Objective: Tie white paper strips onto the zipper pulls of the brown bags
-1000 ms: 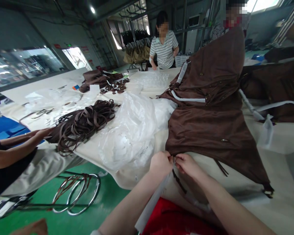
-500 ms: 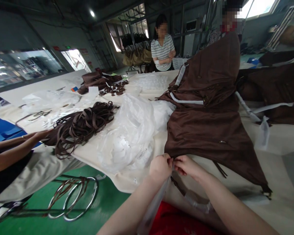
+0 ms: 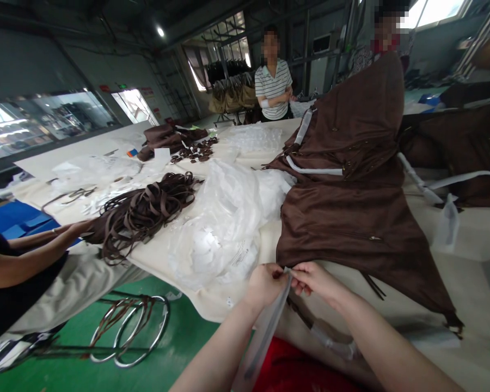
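At the table's near edge, my left hand (image 3: 266,284) and my right hand (image 3: 315,281) meet with fingers pinched together. Both grip the top end of a long translucent plastic sleeve (image 3: 262,333), which hangs down past my left forearm toward my lap. Just beyond my fingers lies a brown bag (image 3: 347,218), flat, with a small zipper pull on its face. A brown strap (image 3: 300,314) runs below my right hand, its lower length wrapped in clear plastic (image 3: 330,343). Thin dark cords stick out from the bag's near edge.
Crumpled clear plastic bags (image 3: 224,218) lie to the left, beside a heap of brown straps (image 3: 147,209) that a co-worker's hands (image 3: 75,231) touch. More brown bags (image 3: 363,114) are stacked behind. A person (image 3: 273,87) stands across the table. Metal rings (image 3: 142,332) are near the floor.
My fingertips have shifted slightly at the sleeve's end, and more of the sleeve shows, hanging below them. The view has turned a little left. The person across the table has raised and turned their head.
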The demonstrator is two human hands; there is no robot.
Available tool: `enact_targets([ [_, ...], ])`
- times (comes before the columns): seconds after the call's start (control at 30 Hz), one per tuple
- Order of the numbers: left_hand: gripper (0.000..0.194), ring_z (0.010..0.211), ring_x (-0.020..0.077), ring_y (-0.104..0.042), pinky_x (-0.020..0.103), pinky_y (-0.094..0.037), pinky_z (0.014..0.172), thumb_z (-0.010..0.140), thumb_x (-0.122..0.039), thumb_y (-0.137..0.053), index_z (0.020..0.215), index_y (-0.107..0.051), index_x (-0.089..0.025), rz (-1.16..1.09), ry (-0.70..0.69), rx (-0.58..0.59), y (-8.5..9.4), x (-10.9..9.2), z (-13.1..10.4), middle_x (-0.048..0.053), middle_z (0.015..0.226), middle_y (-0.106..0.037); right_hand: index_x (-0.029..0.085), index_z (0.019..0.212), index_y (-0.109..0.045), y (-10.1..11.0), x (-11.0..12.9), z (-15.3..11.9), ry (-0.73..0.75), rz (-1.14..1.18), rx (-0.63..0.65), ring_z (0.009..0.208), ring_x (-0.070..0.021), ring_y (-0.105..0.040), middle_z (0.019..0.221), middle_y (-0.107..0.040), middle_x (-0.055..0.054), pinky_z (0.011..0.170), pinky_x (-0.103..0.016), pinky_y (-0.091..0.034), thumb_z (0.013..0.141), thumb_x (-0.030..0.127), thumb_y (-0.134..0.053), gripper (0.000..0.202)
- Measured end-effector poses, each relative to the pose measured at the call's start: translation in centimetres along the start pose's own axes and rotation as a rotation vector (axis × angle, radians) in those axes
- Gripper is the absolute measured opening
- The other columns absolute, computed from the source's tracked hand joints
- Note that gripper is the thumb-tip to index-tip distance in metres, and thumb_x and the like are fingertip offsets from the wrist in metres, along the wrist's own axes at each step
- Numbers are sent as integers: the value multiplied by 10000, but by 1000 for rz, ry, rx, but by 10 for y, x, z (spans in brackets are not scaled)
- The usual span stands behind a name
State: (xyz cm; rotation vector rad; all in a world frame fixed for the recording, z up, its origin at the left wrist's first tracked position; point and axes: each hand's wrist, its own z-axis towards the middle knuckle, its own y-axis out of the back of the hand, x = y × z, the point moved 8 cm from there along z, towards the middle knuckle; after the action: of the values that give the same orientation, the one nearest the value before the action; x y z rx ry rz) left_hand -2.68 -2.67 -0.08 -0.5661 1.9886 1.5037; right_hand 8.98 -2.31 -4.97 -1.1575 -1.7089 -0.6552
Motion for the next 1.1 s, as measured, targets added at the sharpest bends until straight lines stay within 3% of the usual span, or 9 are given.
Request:
enact_targets([
  [0.1,201,666,136,-602,218,-391,575,823,-268,-493,770,-665,-179,196,41,-98,4,-6,-7,16,730,-667,142,711,-571,-2,0,0,-32,-7,-2,504,-91,-588,670,-651,-27,409,-176,-332,775,397,-584,264],
  [0.2,170,748,182,-614,259,-422,636,843,-235,-483,817,-642,-180,465,-10,-178,4,-23,-19,52,790,-664,147,635,-545,-2,-1,3,-43,-34,-33,411,-73,-522,560,-604,3,368,-174,-285,815,308,-528,243],
  [0.33,211,865,235,-606,314,-457,694,895,-181,-414,972,-610,-165,666,-198,-102,-15,-44,-31,95,887,-640,166,578,-505,-2,-4,6,-31,-52,-69,334,-60,-422,430,-510,44,340,-179,-227,816,262,-509,257],
  [0.47,230,882,257,-601,344,-479,683,897,-139,-398,1035,-581,-149,724,-244,-42,-24,-46,-33,106,919,-623,180,602,-504,-3,-4,4,-31,-27,-69,371,-87,-477,454,-536,30,356,-191,-274,830,384,-488,306],
  [0.6,202,915,249,-586,367,-483,752,884,-142,-414,1014,-567,-158,571,-219,-91,-14,-46,-32,101,930,-618,172,604,-522,1,4,-1,7,-21,-90,404,-94,-490,505,-561,14,383,-205,-303,743,487,-588,350],
  [0.8,257,942,145,-587,285,-481,835,886,-150,-388,1141,-384,-176,-109,-78,-300,12,-44,-29,81,1047,-579,179,600,-491,10,12,-6,109,88,-160,385,-63,-406,510,-506,41,376,-208,-252,690,550,-581,392],
  [0.93,154,890,178,-615,302,-477,790,924,-215,-327,1011,-444,-168,28,-8,-168,0,-49,-23,97,949,-617,185,596,-482,14,10,-4,64,50,-196,367,-60,-392,482,-483,52,363,-200,-235,715,520,-572,366],
  [1.0,228,860,204,-631,315,-475,756,939,-249,-288,998,-487,-155,198,12,-68,-5,-48,-23,110,914,-633,180,581,-500,15,14,-3,23,3,-186,352,-64,-403,459,-493,44,350,-196,-228,726,483,-598,350],
  [1.1,373,908,219,-626,335,-460,801,955,-255,-204,985,-560,-149,419,-96,44,-2,-54,-26,125,969,-646,170,573,-521,16,28,-4,-28,-30,-133,365,-67,-446,476,-540,24,348,-185,-256,743,416,-641,323],
])
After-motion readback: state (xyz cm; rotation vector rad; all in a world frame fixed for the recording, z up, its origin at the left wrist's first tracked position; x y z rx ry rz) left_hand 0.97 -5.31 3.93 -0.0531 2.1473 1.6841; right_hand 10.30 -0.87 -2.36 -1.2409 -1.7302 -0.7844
